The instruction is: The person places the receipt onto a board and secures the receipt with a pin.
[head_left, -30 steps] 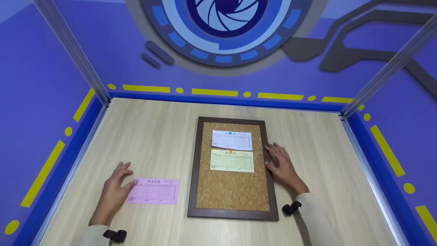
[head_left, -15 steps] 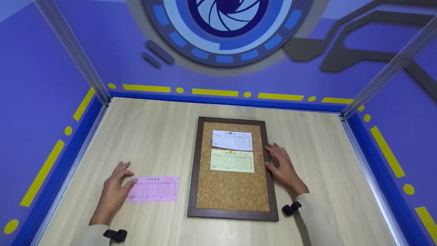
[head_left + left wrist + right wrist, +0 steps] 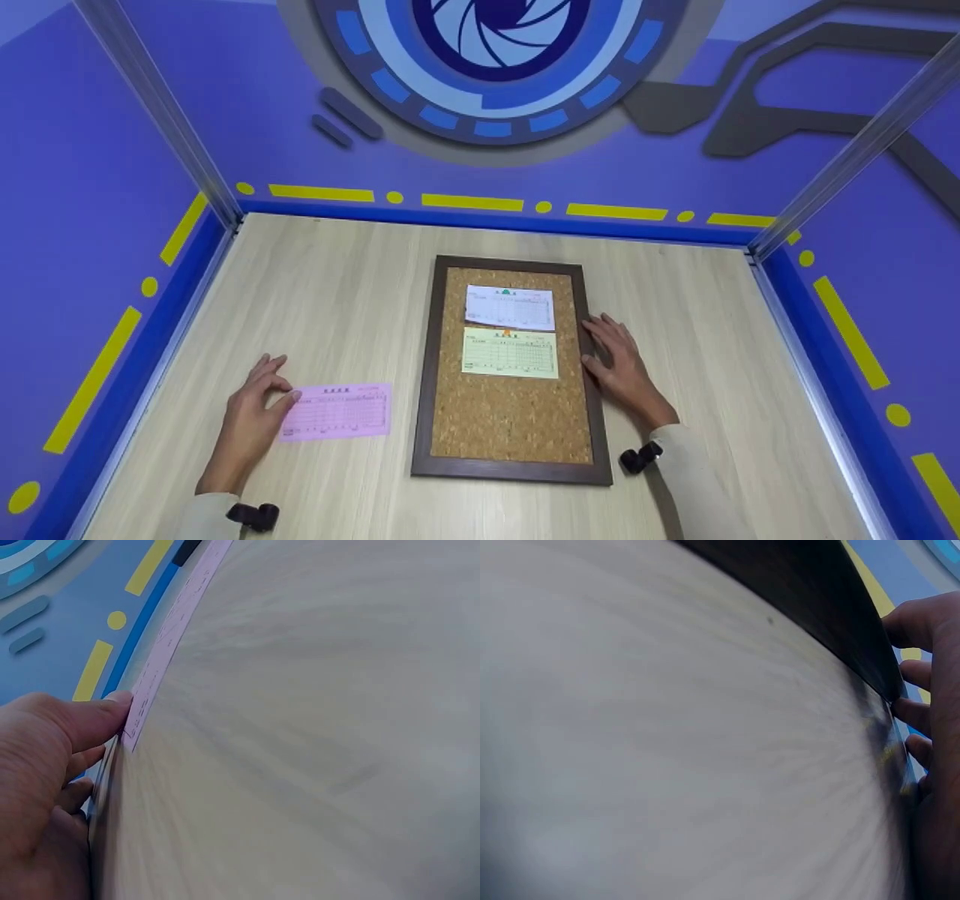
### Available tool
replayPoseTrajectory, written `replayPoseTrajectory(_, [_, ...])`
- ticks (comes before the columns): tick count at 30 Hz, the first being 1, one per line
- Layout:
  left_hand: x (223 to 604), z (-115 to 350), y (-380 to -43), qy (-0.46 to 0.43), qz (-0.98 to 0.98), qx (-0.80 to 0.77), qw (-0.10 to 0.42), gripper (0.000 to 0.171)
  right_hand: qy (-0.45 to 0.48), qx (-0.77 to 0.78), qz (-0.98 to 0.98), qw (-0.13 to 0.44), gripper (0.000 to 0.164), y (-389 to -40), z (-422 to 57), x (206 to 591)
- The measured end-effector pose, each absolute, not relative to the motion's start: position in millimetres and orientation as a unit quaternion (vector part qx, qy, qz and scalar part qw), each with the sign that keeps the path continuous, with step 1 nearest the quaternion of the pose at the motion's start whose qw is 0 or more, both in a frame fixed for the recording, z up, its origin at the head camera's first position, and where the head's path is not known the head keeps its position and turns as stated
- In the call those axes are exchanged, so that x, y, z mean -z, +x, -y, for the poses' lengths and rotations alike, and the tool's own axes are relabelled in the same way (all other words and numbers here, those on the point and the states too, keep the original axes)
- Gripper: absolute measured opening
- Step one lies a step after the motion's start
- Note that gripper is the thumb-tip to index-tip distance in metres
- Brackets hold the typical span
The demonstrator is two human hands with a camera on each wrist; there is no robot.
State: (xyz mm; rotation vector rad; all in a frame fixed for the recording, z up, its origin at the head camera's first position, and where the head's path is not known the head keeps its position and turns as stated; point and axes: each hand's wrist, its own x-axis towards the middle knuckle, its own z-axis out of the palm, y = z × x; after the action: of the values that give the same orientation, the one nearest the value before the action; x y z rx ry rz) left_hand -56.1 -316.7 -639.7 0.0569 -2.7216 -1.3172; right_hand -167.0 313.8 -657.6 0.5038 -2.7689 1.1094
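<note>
My left hand (image 3: 251,416) pinches the upper left corner of a pink printed form (image 3: 341,414), thumb and index fingertip close together. In the left wrist view the thumb is at the near end of the pink form (image 3: 171,637); the index finger is hard to make out. Dark-framed, the cork board (image 3: 510,420) lies flat to the right of the form. A white form (image 3: 510,307) and a green form (image 3: 510,354) are on it, one above the other, each with a small pin at its top. My right hand (image 3: 628,375) rests relaxed fingertips and thumb against the board's right edge.
A pale wood-grain table (image 3: 322,300) carries everything. Blue panels with yellow marks (image 3: 472,202) wall it in at the back and both sides, with metal posts at the corners. Black wrist cameras (image 3: 255,517) sit on both sleeves.
The pink form has shifted slightly away from me and turned a little, its right end rising most. Left thumb and index finger have drawn closer together. The board and right hand stay put.
</note>
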Motion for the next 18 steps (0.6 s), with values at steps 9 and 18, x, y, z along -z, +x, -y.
replayPoseTrajectory(9, [638.9, 316.3, -55.5, 0.026, 0.895, 0.441, 0.057, 0.017, 0.171, -0.363, 0.914, 0.059, 0.062, -167.5, -314.2, 657.2])
replayPoseTrajectory(18, [638.4, 315.3, -55.0, 0.033, 0.895, 0.442, 0.052, 0.011, 0.176, -0.36, 0.914, 0.063, 0.062, -166.9, -314.6, 657.8])
